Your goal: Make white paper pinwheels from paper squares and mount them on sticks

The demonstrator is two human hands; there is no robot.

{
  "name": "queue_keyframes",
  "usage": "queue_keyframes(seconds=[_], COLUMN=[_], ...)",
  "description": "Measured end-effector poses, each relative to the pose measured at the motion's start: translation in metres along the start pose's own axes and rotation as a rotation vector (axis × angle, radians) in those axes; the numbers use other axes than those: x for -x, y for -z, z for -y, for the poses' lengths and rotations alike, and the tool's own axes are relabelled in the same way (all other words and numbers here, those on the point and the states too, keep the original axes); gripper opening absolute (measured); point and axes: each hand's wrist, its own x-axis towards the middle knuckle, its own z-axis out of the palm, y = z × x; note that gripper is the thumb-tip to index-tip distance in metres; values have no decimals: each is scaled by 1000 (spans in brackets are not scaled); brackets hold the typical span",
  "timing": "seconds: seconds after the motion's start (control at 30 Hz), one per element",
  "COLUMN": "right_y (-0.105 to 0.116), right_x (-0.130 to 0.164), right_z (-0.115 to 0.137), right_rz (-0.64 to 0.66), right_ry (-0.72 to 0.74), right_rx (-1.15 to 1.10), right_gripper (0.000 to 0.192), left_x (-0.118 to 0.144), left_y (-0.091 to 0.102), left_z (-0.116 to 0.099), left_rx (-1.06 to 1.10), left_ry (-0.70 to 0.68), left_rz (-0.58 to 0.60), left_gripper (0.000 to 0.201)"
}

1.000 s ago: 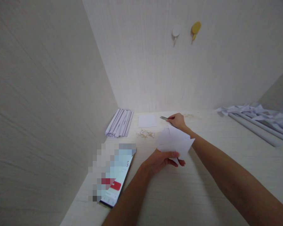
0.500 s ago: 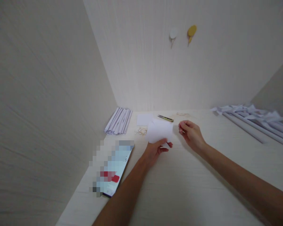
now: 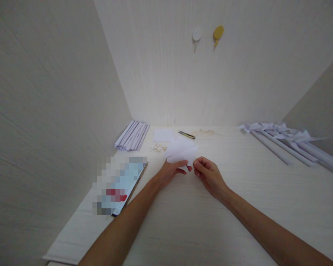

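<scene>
My left hand (image 3: 173, 171) is closed on a piece of white paper (image 3: 181, 149), thumb on top and fingers beneath. The paper is held above the table, and a slit or fold line shows near the thumb. Close by its right edge is my right hand (image 3: 208, 173), with thumb and forefinger pinched together. Whatever lies in that pinch is too small to make out. Beyond the paper lie yellowish thread snips (image 3: 187, 135), a flat white paper square (image 3: 163, 135) and a scatter of small pale bits (image 3: 158, 148).
Rolled white paper tubes (image 3: 132, 135) are bundled at the back left. Paper pinwheels on tube sticks (image 3: 283, 138) lie at the right. A lit phone (image 3: 131, 181), partly blurred, rests left of my forearm. More pale bits (image 3: 207, 131) lie by the back wall, which bears two hooks (image 3: 218, 32).
My right hand has come down and left, closer to the paper. My left hand still holds the paper, now turned a little. The whole view has shifted slightly.
</scene>
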Motion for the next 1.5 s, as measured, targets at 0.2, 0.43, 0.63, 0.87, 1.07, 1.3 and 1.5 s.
queue_keyframes(seconds=[0.2,0.43,0.63,0.87,1.07,1.3,1.5], right_y=[2,0,1,1,0,2,3], right_x=[1,3,4,5,4,2,0], right_z=[-1,0,1,1,1,1,1], right_rz=[89,133,134,184,176,244,226], right_ry=[42,72,41,5,-3,38,29], right_rx=[54,122,155,174,209,149,135], right_gripper=[18,25,23,16,15,14,17], left_x=[2,0,-1,-3,-4,-3,-3], left_y=[-2,-1,0,-1,-4,-4,-6], left_z=[-1,1,1,3,2,6,7], left_rx=[-72,-62,-37,27,47,11,-29], left_ry=[15,35,48,75,62,32,9], left_rz=[28,19,52,-59,-110,-124,-153], left_gripper=[7,9,9,12,13,15,13])
